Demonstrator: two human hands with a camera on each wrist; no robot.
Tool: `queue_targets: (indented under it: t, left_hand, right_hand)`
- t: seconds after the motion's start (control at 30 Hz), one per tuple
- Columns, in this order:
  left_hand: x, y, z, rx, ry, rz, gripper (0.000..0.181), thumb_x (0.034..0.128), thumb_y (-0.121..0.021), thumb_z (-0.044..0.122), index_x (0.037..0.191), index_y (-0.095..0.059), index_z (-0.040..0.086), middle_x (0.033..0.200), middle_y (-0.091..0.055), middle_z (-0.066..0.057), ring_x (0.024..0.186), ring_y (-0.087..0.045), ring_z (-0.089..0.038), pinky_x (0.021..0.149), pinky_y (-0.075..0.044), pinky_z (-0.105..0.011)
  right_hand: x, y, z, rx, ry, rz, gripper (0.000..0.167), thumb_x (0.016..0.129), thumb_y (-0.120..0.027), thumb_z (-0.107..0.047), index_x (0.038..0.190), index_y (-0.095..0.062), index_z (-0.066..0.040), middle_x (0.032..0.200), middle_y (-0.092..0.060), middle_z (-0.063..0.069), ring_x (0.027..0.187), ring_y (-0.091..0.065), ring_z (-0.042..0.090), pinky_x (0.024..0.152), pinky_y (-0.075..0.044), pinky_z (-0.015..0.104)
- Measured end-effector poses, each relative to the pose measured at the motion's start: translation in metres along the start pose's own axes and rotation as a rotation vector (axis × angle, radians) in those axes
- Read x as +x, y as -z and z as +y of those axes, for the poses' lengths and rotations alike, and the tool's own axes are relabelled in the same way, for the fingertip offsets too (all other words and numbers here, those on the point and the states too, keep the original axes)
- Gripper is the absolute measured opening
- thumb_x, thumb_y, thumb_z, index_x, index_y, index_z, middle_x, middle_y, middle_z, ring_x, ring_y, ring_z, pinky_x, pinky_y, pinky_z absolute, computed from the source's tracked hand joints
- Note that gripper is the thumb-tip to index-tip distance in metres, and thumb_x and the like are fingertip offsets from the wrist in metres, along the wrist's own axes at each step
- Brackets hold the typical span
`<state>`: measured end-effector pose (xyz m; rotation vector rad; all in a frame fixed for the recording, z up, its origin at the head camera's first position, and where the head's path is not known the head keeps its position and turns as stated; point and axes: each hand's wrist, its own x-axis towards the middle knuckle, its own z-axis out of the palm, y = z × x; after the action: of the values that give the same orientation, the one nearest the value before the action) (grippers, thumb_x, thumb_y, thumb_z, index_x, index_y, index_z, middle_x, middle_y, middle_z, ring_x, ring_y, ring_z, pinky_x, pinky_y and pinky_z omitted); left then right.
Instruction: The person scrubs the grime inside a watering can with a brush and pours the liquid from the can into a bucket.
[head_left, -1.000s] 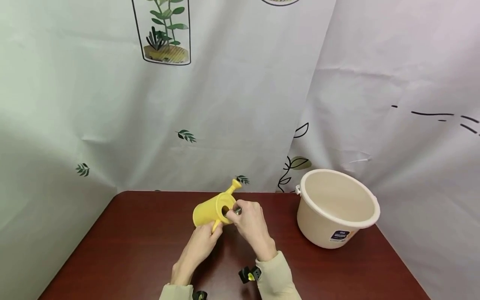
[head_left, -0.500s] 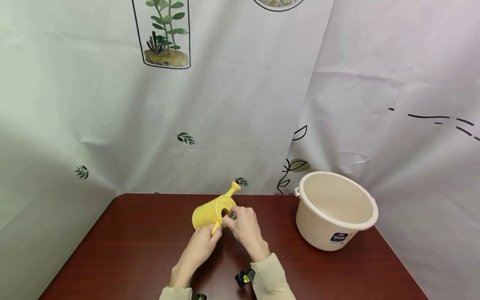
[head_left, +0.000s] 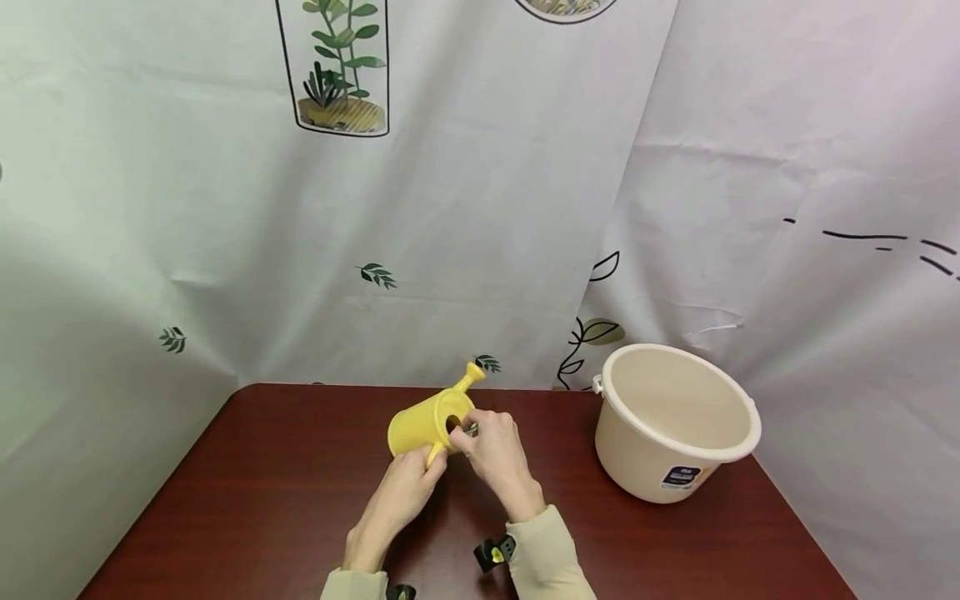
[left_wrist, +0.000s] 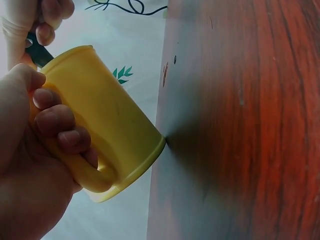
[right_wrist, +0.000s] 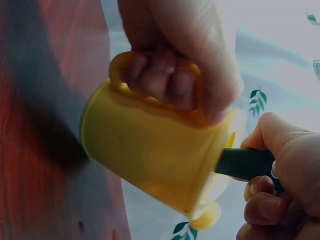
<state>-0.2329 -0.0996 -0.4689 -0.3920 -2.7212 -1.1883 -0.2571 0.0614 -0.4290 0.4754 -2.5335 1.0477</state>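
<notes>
A yellow watering can point(head_left: 414, 427) is tilted over the table, its open top toward my right hand. The lower edge of its base appears to touch the tabletop. My left hand point(head_left: 399, 493) grips the can's handle point(left_wrist: 92, 175), fingers curled through the loop. At the opening, my right hand point(head_left: 497, 454) pinches a dark green, flat-handled tool point(right_wrist: 245, 163) between thumb and fingers. The tool's far end goes into the can and is hidden, so its kind cannot be told. The can's spout point(head_left: 470, 377) points away and to the right.
A large cream bucket point(head_left: 637, 450) with a side handle lug stands on the right of the dark red-brown table point(head_left: 247, 500). A white patterned cloth point(head_left: 480, 208) hangs behind the table. A thin black cable point(left_wrist: 135, 9) shows in the left wrist view.
My right hand has moved slightly left and down, nearer the can's opening, with the tool still pinched. The left hand keeps its grip, and the can is nearly still. The head view shifts slightly.
</notes>
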Motion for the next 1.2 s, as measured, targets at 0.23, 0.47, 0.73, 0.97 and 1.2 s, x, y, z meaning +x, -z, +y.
queue_targets:
  t: [0.23,0.47,0.73,0.97,1.2]
  left_hand:
    - [0.000,0.001,0.001,0.002,-0.013,0.012,0.038,0.1008,-0.052,0.023,0.065,-0.041,0.015,0.056,-0.030,0.009,0.048,-0.027,-0.005,0.049,-0.028,-0.022]
    - [-0.001,0.001,0.003,0.012,-0.017,0.019,0.038,0.1008,-0.052,0.023,0.065,-0.041,0.015,0.057,-0.030,0.009,0.048,-0.027,-0.005,0.049,-0.029,-0.022]
    - [0.000,0.000,0.003,0.003,-0.038,0.037,0.039,0.1009,-0.052,0.024,0.065,-0.040,0.014,0.057,-0.029,0.010,0.048,-0.026,-0.004,0.048,-0.028,-0.023]
    - [-0.001,0.000,0.002,0.003,-0.036,0.033,0.038,0.1006,-0.052,0.022,0.065,-0.041,0.015,0.056,-0.029,0.010,0.048,-0.026,-0.004,0.048,-0.027,-0.022]
    - [0.000,0.000,0.001,0.000,-0.007,0.011,0.038,0.1008,-0.052,0.022,0.064,-0.042,0.015,0.055,-0.030,0.009,0.047,-0.026,-0.005,0.048,-0.028,-0.022]
  right_hand:
    - [0.000,0.008,-0.003,0.009,-0.008,0.012,0.009,0.077,-0.066,-0.013,0.068,-0.066,-0.014,0.050,-0.042,-0.007,0.041,-0.034,0.006,0.041,-0.034,0.022]
    - [-0.001,0.015,-0.006,0.005,0.021,0.045,0.007,0.077,-0.068,-0.013,0.070,-0.068,-0.013,0.050,-0.043,-0.009,0.041,-0.033,0.005,0.040,-0.033,0.021]
    - [-0.001,0.022,-0.009,-0.005,0.023,0.061,0.008,0.078,-0.070,-0.016,0.071,-0.069,-0.013,0.050,-0.045,-0.010,0.042,-0.035,0.005,0.040,-0.033,0.021]
    - [0.000,0.018,-0.007,0.004,0.017,0.050,0.008,0.077,-0.069,-0.014,0.070,-0.068,-0.013,0.050,-0.045,-0.010,0.042,-0.034,0.005,0.040,-0.032,0.021]
    - [0.000,0.007,-0.002,0.014,-0.005,0.021,0.009,0.077,-0.065,-0.013,0.068,-0.067,-0.013,0.051,-0.042,-0.008,0.042,-0.034,0.006,0.041,-0.034,0.022]
